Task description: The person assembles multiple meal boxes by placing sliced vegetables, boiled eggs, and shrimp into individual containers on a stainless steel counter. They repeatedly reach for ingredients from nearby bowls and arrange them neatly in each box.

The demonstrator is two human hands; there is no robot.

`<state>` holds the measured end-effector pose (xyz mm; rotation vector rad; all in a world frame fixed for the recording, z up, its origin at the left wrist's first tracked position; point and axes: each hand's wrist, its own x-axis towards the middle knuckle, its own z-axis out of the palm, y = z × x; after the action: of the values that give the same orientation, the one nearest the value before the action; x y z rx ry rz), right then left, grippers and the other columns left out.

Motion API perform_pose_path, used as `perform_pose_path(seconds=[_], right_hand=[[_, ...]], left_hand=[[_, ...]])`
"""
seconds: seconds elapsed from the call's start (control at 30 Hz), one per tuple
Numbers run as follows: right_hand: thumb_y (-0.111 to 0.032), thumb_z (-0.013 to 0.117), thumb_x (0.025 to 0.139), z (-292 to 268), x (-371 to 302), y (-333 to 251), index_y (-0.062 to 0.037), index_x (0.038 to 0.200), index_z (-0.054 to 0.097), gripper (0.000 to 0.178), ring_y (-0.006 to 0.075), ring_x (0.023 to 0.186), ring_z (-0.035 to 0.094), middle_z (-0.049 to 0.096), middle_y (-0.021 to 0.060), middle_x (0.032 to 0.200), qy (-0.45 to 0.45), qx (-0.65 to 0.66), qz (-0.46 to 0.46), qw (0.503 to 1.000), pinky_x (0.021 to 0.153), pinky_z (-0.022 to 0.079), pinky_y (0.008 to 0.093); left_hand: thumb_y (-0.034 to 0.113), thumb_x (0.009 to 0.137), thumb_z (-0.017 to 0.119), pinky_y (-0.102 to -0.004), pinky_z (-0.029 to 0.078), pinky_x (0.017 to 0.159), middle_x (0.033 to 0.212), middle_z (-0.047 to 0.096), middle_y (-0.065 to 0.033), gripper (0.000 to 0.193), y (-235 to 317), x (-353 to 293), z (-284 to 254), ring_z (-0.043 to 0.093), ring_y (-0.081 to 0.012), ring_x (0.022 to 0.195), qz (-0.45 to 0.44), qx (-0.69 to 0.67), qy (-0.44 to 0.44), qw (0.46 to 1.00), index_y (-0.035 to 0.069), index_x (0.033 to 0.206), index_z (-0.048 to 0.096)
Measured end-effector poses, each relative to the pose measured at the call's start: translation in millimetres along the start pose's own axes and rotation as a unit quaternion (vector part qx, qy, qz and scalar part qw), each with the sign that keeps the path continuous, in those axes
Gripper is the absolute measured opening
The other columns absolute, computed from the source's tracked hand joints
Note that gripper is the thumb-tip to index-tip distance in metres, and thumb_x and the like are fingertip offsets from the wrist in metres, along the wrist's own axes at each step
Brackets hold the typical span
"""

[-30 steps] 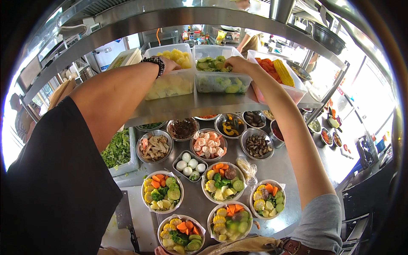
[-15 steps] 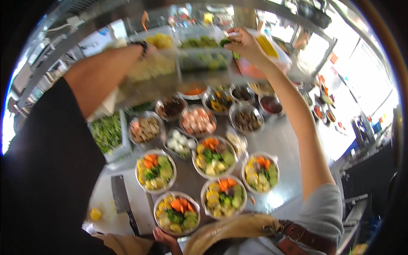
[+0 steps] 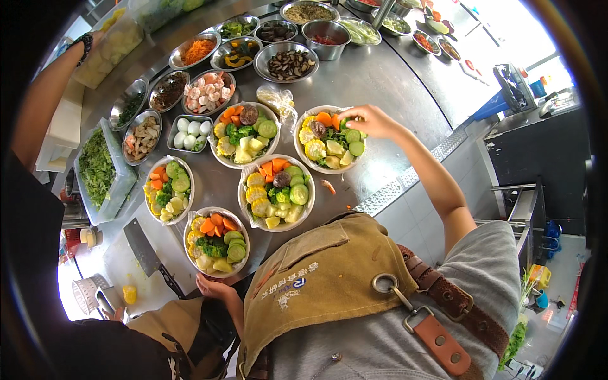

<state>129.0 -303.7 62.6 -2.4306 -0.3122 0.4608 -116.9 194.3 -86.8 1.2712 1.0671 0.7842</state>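
Note:
My right hand (image 3: 370, 121) is over the right edge of a white, paper-lined bowl (image 3: 329, 166) of corn, carrot, potato, cucumber and a mushroom. Its thumb and fingertips pinch a small broccoli floret (image 3: 344, 123) at the vegetables, partly covered by the fingers. My left hand (image 3: 216, 288) lies low at the near edge of another vegetable bowl (image 3: 191, 267), fingers loosely extended and partly hidden by its rim; I see nothing held. Similar filled bowls stand at the centre (image 3: 292, 223), behind it (image 3: 269, 117) and at the left (image 3: 190, 174).
Metal bowls of shrimp (image 3: 209, 90), mushrooms (image 3: 290, 64) and shredded carrot (image 3: 197, 52) stand behind. A tray of eggs (image 3: 190, 133) and a tub of greens (image 3: 98, 168) sit left. A cleaver (image 3: 142, 247) lies on the board. A co-worker's arm (image 3: 50, 95) reaches in from the left.
My right hand has come down from the rear containers to the right-hand bowl with the broccoli floret. The view has tilted downward. My left hand stays by the near bowl.

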Motion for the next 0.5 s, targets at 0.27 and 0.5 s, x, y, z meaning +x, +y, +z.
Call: perform_pose_path(seconds=[0.27, 0.5], right_hand=[[-0.01, 0.065, 0.076, 34.3, 24.2, 5.9, -0.0039, 0.097, 0.062, 0.022, 0.0278, 0.088, 0.062, 0.064, 0.0119, 0.093, -0.033, -0.093, -0.046, 0.994, 0.078, 0.049, 0.0379], [-0.012, 0.066, 0.075, 46.1, 25.3, -8.1, -0.0096, 0.088, 0.064, 0.013, 0.0286, 0.091, 0.06, 0.059, 0.0096, 0.094, 0.088, -0.166, -0.053, 0.981, 0.076, 0.05, 0.0411]], left_hand=[[0.03, 0.09, 0.051, -0.0214, 0.048, 0.047, 0.082, 0.064, -0.0055, 0.026, -9.9, 7.8, -9.5, 0.064, -0.0127, 0.068, -0.004, -0.008, -0.038, 0.999, 0.005, 0.09, 0.057], [0.032, 0.092, 0.049, -0.0213, 0.046, 0.046, 0.083, 0.064, -0.0058, 0.03, -14.1, 10.7, -12.5, 0.062, -0.0128, 0.066, 0.009, 0.007, -0.037, 0.999, 0.004, 0.091, 0.059]])
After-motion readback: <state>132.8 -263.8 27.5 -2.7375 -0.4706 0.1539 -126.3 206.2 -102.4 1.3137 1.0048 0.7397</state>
